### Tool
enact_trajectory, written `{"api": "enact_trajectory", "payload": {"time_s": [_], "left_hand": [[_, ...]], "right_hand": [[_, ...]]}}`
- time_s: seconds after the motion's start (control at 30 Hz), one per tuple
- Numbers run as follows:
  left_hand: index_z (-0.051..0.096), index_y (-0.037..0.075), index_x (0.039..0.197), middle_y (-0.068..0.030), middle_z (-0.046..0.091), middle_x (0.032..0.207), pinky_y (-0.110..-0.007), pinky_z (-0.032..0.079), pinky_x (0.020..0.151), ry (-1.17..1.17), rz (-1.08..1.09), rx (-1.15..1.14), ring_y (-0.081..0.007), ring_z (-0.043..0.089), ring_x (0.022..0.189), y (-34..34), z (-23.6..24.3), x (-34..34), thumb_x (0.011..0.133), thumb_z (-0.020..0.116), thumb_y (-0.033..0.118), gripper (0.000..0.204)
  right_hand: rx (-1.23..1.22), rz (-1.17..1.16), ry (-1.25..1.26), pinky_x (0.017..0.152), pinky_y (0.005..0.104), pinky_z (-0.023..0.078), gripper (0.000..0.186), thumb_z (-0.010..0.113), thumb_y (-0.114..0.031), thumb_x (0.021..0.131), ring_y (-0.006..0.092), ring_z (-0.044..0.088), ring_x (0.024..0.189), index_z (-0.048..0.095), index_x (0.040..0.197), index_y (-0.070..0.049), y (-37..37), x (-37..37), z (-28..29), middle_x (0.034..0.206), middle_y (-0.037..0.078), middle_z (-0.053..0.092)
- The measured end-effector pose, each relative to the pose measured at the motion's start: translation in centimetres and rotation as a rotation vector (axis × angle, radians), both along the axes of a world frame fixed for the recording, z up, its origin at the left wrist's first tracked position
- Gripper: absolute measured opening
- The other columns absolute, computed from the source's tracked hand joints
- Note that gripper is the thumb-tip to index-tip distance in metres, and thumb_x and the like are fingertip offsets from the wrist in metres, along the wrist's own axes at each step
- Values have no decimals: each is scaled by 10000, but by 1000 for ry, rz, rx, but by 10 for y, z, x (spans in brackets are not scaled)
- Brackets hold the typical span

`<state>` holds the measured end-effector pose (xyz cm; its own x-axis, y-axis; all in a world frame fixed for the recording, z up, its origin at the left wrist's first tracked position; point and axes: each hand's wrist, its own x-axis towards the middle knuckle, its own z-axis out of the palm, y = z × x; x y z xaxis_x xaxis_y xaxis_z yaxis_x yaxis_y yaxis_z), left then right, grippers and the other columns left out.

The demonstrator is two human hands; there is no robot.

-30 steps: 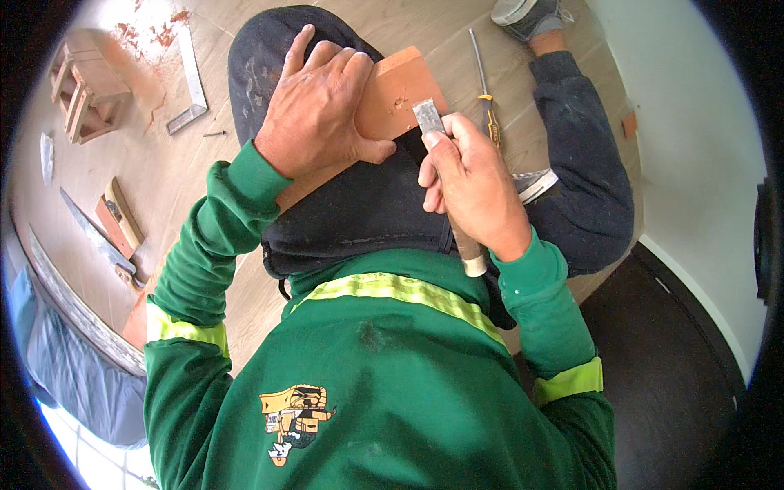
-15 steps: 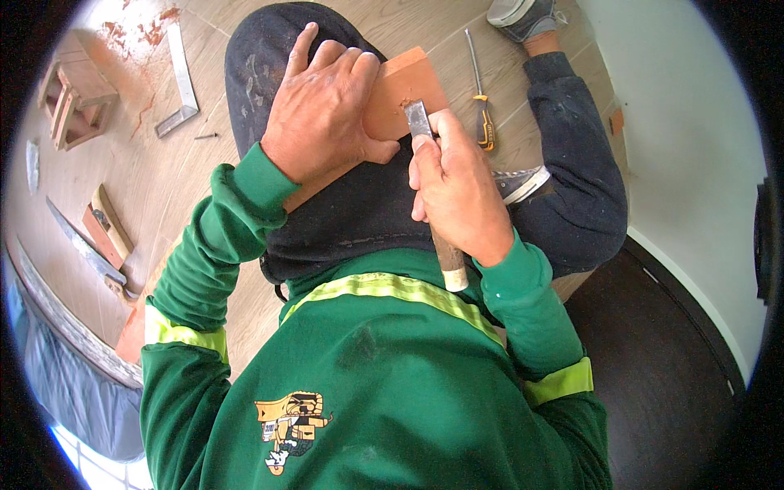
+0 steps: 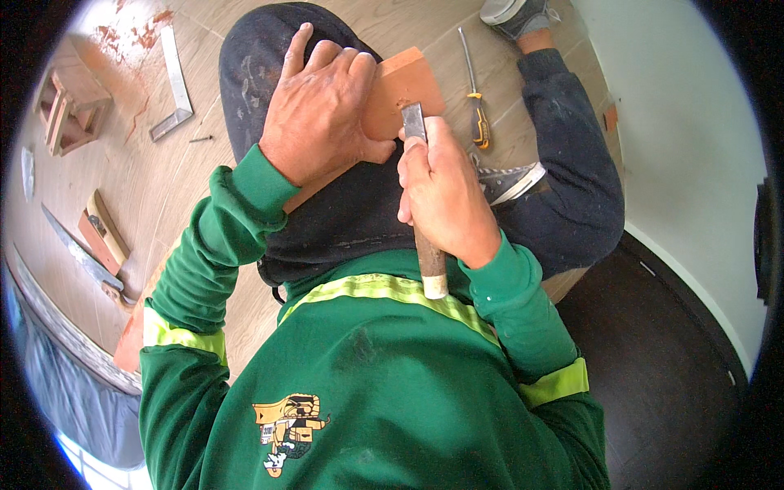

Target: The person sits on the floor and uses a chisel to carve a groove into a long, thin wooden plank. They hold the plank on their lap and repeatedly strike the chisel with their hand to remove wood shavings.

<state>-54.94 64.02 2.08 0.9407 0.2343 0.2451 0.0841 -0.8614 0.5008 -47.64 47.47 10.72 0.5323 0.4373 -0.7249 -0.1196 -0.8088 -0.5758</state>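
A reddish-brown wooden board point(image 3: 408, 75) lies slantwise across my lap, its far end up and to the right. Over its middle, my left hand point(image 3: 317, 114) grips it, thumb along the near edge and index finger stretched out toward my knee. My right hand point(image 3: 451, 192) is closed around a chisel point(image 3: 414, 120) with a flat metal blade and a wooden handle that sticks out below the fist. The blade's tip is at the board's surface, beside a small rough spot with a few shavings. Whether the tip touches the wood I cannot tell.
On the floor to the right lies a yellow-and-black screwdriver point(image 3: 478, 122). To the left are a metal try square point(image 3: 174, 90), a small bolt or nail point(image 3: 201, 139), a wooden frame piece point(image 3: 75, 102), a saw point(image 3: 77, 245) and a wood-handled tool point(image 3: 104, 229). A white wall point(image 3: 686, 131) stands at the right.
My right hand has shifted slightly left and down with the chisel, whose handle end has swung left. My left hand keeps its grip on the board.
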Motion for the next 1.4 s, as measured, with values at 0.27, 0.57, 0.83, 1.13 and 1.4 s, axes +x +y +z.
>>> {"api": "enact_trajectory", "payload": {"time_s": [0.27,0.57,0.83,1.13,1.4], "left_hand": [[599,46,1097,-132,668,1029,-609,304,1307,25,-18,-18,-371,652,1128,4,-2,1,622,931,462,713],[668,20,1090,-164,710,1014,-553,318,1325,96,-67,-6,-360,668,1143,13,-8,4,580,927,372,672],[646,19,1117,-165,684,1011,-556,320,1325,72,-88,20,-378,658,1130,16,-10,2,553,934,371,724],[669,11,1130,-162,703,1022,-552,318,1323,95,-119,29,-380,658,1144,18,-3,-1,530,954,387,763],[644,20,1084,-150,712,1044,-594,322,1309,65,-124,35,-386,653,1158,12,-5,-3,483,939,405,772]], "right_hand": [[57,65,-151,861,661,524,225,535,-155,1122,599,669,982,504,1150,66,-5,-3,-35,1017,400,682],[-2,228,-229,867,666,522,241,558,-164,1111,593,681,987,513,1112,73,3,11,-37,988,397,692],[-6,475,-291,855,658,539,269,566,-183,1108,582,692,966,529,1110,84,1,32,-28,957,385,700],[74,933,-343,829,620,531,332,566,-267,1139,556,693,960,550,1137,65,4,80,-34,962,342,702],[86,1305,-567,862,621,527,198,583,-230,1116,502,706,1015,566,1181,-43,-4,100,-25,1016,249,725]]}}
